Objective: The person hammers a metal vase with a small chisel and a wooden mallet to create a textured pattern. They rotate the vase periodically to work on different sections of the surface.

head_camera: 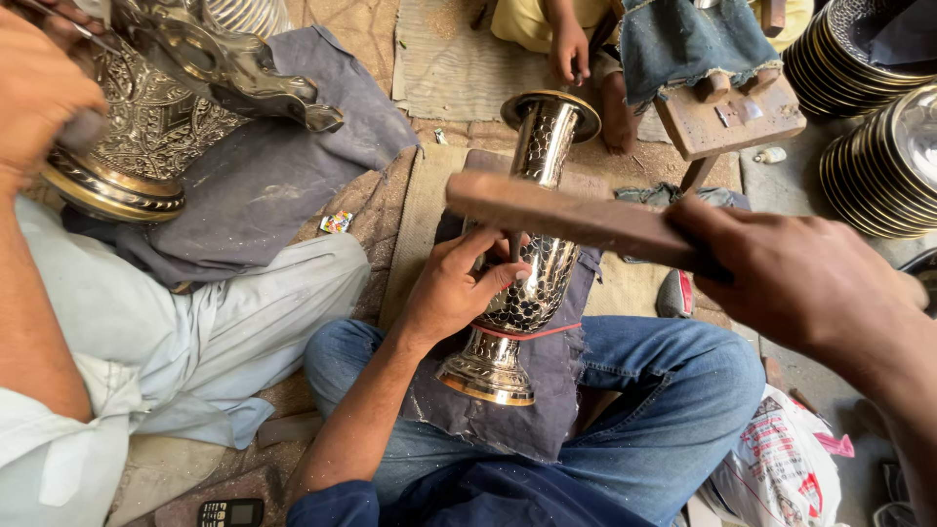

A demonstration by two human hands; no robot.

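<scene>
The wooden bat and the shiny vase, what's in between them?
In the head view, a thin metal punch, pinched in the left hand, stands between wooden bat and vase.

One view only, so we have no second picture with which it could share ground. We look from a camera worn on the head, facing steeply down and a little forward over our own crossed legs in jeans [673,390]. The range is close: the metal vase [527,263] sits at frame centre, our left hand [459,283] just at 9 o'clock of it, our right hand [800,283] large and very near the lens at 3 o'clock. Toward 12 o'clock the view reaches the mat floor and another seated person's hand [569,49]. At 9 to 10 o'clock a neighbour's arm [34,107] enters. Stacked trays [878,146] close 2 o'clock.
</scene>
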